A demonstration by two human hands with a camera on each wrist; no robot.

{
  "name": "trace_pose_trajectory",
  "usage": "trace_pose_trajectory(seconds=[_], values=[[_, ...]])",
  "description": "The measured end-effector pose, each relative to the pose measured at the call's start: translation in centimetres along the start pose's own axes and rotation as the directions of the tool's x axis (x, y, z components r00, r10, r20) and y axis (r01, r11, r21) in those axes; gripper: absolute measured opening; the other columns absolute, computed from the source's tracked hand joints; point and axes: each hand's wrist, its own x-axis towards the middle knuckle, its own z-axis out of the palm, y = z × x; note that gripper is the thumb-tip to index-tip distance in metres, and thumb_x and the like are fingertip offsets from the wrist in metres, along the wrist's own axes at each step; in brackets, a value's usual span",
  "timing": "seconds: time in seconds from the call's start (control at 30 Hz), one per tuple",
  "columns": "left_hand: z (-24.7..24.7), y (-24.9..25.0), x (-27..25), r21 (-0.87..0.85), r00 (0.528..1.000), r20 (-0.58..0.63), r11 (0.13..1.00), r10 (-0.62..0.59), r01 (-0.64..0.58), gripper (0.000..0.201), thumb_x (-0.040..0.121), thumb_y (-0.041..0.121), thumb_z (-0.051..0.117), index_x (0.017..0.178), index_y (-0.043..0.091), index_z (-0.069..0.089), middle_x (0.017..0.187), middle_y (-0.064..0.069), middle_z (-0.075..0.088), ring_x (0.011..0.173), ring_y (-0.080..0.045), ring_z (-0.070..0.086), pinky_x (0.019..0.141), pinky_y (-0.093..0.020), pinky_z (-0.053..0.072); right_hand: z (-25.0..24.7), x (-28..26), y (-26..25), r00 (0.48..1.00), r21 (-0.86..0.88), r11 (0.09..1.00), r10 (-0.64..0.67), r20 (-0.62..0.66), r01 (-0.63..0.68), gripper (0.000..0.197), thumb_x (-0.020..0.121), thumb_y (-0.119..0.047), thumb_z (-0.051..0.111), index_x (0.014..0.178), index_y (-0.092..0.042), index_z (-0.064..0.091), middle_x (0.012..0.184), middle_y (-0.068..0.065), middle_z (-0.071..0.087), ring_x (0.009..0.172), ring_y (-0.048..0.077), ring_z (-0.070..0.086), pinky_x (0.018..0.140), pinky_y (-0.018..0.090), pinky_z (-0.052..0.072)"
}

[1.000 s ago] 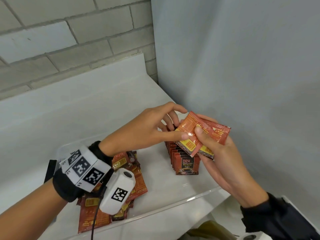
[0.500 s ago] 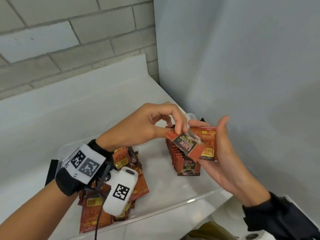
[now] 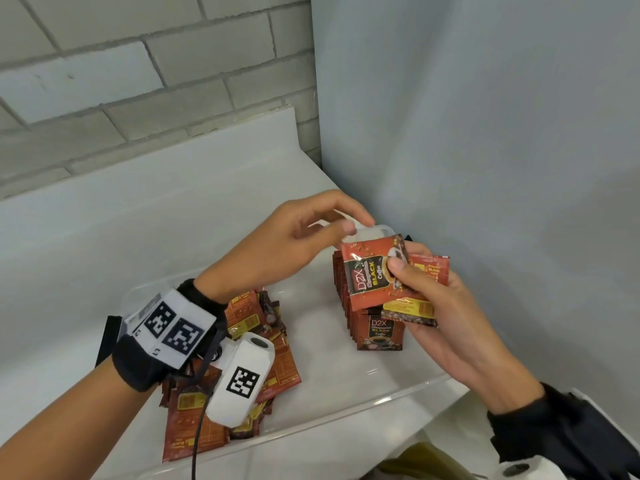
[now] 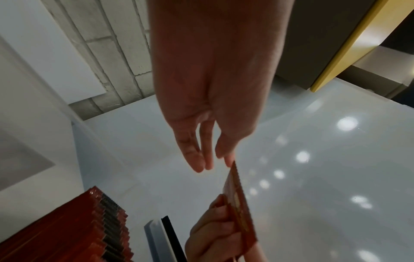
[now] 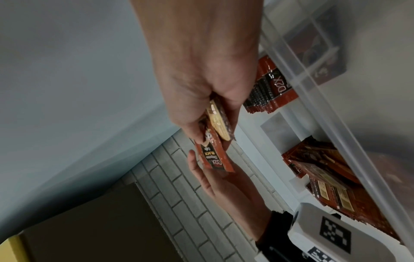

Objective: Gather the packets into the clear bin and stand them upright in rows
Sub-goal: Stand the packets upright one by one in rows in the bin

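Note:
My right hand [image 3: 401, 268] grips a small stack of red D2X coffee packets [image 3: 372, 271] above the clear bin [image 3: 346, 407], its thumb pressing on the front one. In the right wrist view, the same packets [image 5: 215, 157] stick out past my right hand [image 5: 215, 124]. My left hand [image 3: 353, 225] hovers with relaxed fingers just above the stack's top edge and holds nothing; in the left wrist view my left hand [image 4: 215, 164] has straight fingers at the held packet's [image 4: 237, 200] edge. A row of upright packets [image 3: 377, 330] stands in the bin's right end, under my right hand.
A loose pile of packets [image 3: 263, 341] lies flat in the bin's left end, partly under my left wrist camera. The bin sits on a white counter [image 3: 138, 220] in a corner between a brick wall and a grey wall [image 3: 485, 133] close on the right.
My left hand turned one packet printed side up, laid it on the stack in my right hand and let go. My right thumb now pins it.

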Motion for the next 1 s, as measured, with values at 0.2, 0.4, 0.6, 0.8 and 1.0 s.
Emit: trace_pose_trajectory(seconds=[0.2, 0.4, 0.6, 0.8, 1.0], values=[[0.1, 0.8, -0.4, -0.109, 0.99, 0.043, 0.985, -0.131, 0.135, 0.038, 0.084, 0.025, 0.07, 0.118, 0.022, 0.052, 0.101, 0.001, 0.067, 0.087, -0.019, 0.067, 0.08, -0.028, 0.055, 0.2, -0.1, -0.1, 0.999, 0.056, 0.997, -0.046, -0.011, 0.046, 0.022, 0.076, -0.013, 0.063, 0.097, -0.017, 0.058, 0.091, 0.007, 0.073, 0.08, 0.018, 0.071, 0.065, 0.025, 0.057], [0.6, 0.9, -0.6, -0.081, 0.985, 0.101, 0.986, -0.139, 0.147, 0.033, 0.08, 0.002, 0.072, 0.108, 0.015, 0.06, 0.102, 0.001, 0.064, 0.09, -0.033, 0.064, 0.083, -0.035, 0.057, 0.1, 0.0, 0.1, 0.998, 0.094, 0.993, -0.068, -0.015, 0.069, 0.028, 0.073, -0.009, 0.064, 0.097, -0.019, 0.055, 0.089, 0.009, 0.07, 0.083, 0.021, 0.07, 0.068, 0.028, 0.058], [-0.1, 0.3, -0.6, 0.075, 0.936, 0.344, 0.996, -0.075, 0.052, 0.017, 0.085, 0.006, 0.069, 0.101, 0.007, 0.075, 0.099, -0.002, 0.067, 0.093, -0.02, 0.065, 0.086, -0.03, 0.052, 0.1, -0.1, -0.1, 0.954, 0.188, 0.939, -0.262, -0.143, 0.286, 0.019, 0.079, -0.016, 0.062, 0.096, -0.018, 0.054, 0.076, 0.0, 0.065, 0.073, 0.011, 0.065, 0.067, 0.023, 0.056], [2.7, -1.8, -0.6, 0.296, 0.743, 0.667, 0.933, -0.051, -0.202, 0.026, 0.089, 0.006, 0.064, 0.113, 0.012, 0.072, 0.098, -0.002, 0.06, 0.084, -0.013, 0.056, 0.078, -0.023, 0.045, -0.1, -0.3, 0.0, 0.938, 0.185, 0.926, -0.297, -0.178, 0.328, 0.021, 0.08, -0.023, 0.062, 0.098, -0.016, 0.054, 0.081, -0.001, 0.064, 0.079, 0.009, 0.064, 0.076, 0.02, 0.055], [5.3, -4.6, -0.7, 0.342, 0.657, 0.753, 0.832, 0.035, -0.437, 0.022, 0.086, -0.002, 0.065, 0.106, -0.001, 0.072, 0.088, -0.005, 0.045, 0.076, 0.003, 0.026, 0.069, -0.001, 0.03, 0.0, -0.3, 0.0, 0.937, 0.182, 0.927, -0.296, -0.183, 0.328, 0.024, 0.079, -0.023, 0.062, 0.1, -0.014, 0.054, 0.08, -0.002, 0.066, 0.079, 0.009, 0.065, 0.076, 0.02, 0.055]])
